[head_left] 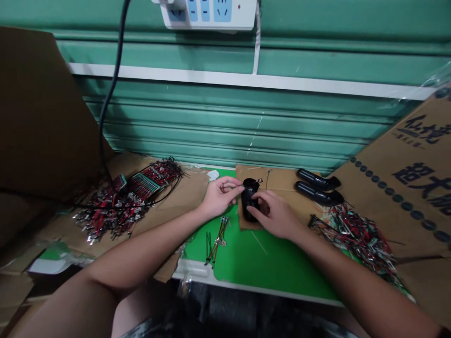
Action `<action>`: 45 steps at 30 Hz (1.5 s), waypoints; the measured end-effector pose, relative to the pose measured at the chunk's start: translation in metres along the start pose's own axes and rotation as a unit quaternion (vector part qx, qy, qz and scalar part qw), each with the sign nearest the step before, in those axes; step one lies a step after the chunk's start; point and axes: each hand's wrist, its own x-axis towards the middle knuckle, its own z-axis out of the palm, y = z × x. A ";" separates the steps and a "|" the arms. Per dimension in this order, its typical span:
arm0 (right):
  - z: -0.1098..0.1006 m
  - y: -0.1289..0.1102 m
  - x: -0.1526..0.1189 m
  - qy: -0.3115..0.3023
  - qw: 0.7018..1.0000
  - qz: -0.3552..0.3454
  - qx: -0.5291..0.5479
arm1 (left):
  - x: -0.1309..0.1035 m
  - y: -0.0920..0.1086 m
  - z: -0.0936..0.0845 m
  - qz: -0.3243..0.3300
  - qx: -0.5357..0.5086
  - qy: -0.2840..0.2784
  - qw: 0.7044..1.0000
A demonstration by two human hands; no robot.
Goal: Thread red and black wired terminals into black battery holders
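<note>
A glossy black curved plastic housing [249,199] stands on a cardboard piece over the green table. My right hand [276,211] grips its right side, thumb and fingers closed on it. At the upper left rim of the housing, my left hand [223,195] is closed in a pinch; what lies between its fingertips is too small to make out. A small connector end [260,180] shows at the housing's top right. Left of the cardboard lie a few loose wire leads [220,234] with small connectors, below my left hand.
Heaps of red and black wires with connectors [120,202] lie on cardboard at left, and another wire pile [362,234] at right. Two black housings [317,185] rest at back right. Cardboard boxes [412,173] flank both sides. A black cable [112,84] hangs at left.
</note>
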 end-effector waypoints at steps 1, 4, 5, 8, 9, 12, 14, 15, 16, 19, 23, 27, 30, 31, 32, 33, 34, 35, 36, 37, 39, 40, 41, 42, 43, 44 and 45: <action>0.001 -0.001 -0.001 -0.001 1.000 0.005 0.006 | -0.001 -0.001 0.001 0.002 -0.002 -0.011 1.000; 0.004 -0.004 -0.003 0.026 0.998 0.019 0.048 | -0.004 -0.003 0.003 0.002 -0.003 -0.041 0.999; 0.005 -0.004 -0.003 0.042 0.996 0.025 0.071 | -0.005 -0.004 0.004 0.002 0.000 -0.050 0.999; 0.008 -0.002 -0.003 0.083 0.986 0.036 0.140 | -0.008 -0.005 0.006 0.000 0.018 -0.079 0.997; 0.010 -0.001 -0.003 0.090 0.984 0.031 0.153 | -0.010 -0.006 0.007 0.001 0.023 -0.089 0.996; 0.013 0.000 -0.003 0.108 0.980 0.004 0.169 | -0.013 -0.007 0.009 0.003 0.032 -0.111 0.993; 0.013 0.000 -0.003 0.112 0.979 -0.004 0.169 | -0.015 -0.006 0.010 0.007 0.038 -0.118 0.992; 0.013 -0.001 -0.003 0.112 0.979 -0.003 0.169 | -0.016 -0.006 0.010 0.010 0.043 -0.119 0.992; 0.013 -0.002 -0.003 0.111 0.979 0.000 0.170 | -0.016 -0.004 0.010 0.014 0.051 -0.119 0.991; 0.011 -0.004 -0.004 0.106 0.980 0.003 0.170 | -0.017 0.001 0.009 0.029 0.085 -0.121 0.989; 0.010 -0.006 -0.005 0.084 0.985 0.004 0.149 | -0.016 0.006 0.009 0.052 0.094 -0.096 0.990; 0.009 -0.009 -0.007 0.045 0.991 0.009 0.124 | -0.017 0.006 0.014 0.062 0.088 -0.073 0.992; 0.008 -0.014 -0.009 0.028 0.993 0.005 0.115 | -0.019 0.006 0.016 0.077 0.112 -0.065 0.989; 0.008 -0.015 -0.010 0.027 0.993 0.004 0.112 | -0.019 0.007 0.017 0.083 0.118 -0.060 0.988; 0.008 -0.016 -0.010 0.024 0.994 0.002 0.108 | -0.020 0.007 0.017 0.087 0.122 -0.055 0.987; 0.008 -0.017 -0.011 0.022 0.994 0.001 0.105 | -0.020 0.007 0.016 0.088 0.124 -0.052 0.987; 0.008 -0.017 -0.011 0.019 0.994 0.000 0.105 | -0.020 0.007 0.016 0.084 0.125 -0.052 0.987; 0.009 -0.017 -0.011 0.014 0.994 0.001 0.110 | -0.020 0.007 0.015 0.075 0.124 -0.054 0.988; 0.010 -0.016 -0.011 0.010 0.993 0.004 0.119 | -0.020 0.007 0.014 0.062 0.121 -0.056 0.989; 0.011 -0.015 -0.011 0.008 0.991 0.009 0.132 | -0.019 0.006 0.013 0.047 0.116 -0.058 0.990; 0.013 -0.012 -0.010 0.010 0.984 0.027 0.174 | -0.017 0.004 0.011 0.022 0.101 -0.057 0.993; 0.014 -0.010 -0.009 0.013 0.979 0.038 0.199 | -0.015 0.003 0.010 0.015 0.091 -0.053 0.994; 0.014 -0.010 -0.008 0.017 0.973 0.048 0.226 | -0.014 0.002 0.009 0.011 0.079 -0.047 0.996; 0.014 -0.009 -0.007 0.023 0.966 0.059 0.251 | -0.013 0.002 0.008 0.009 0.068 -0.040 0.997; 0.014 -0.009 -0.006 0.029 0.959 0.069 0.272 | -0.012 0.001 0.008 0.008 0.057 -0.034 0.998; 0.013 -0.010 -0.004 0.035 0.953 0.079 0.289 | -0.011 0.001 0.007 0.007 0.050 -0.030 0.998; 0.012 -0.011 -0.003 0.040 0.948 0.088 0.304 | -0.010 0.001 0.007 0.008 0.048 -0.031 0.998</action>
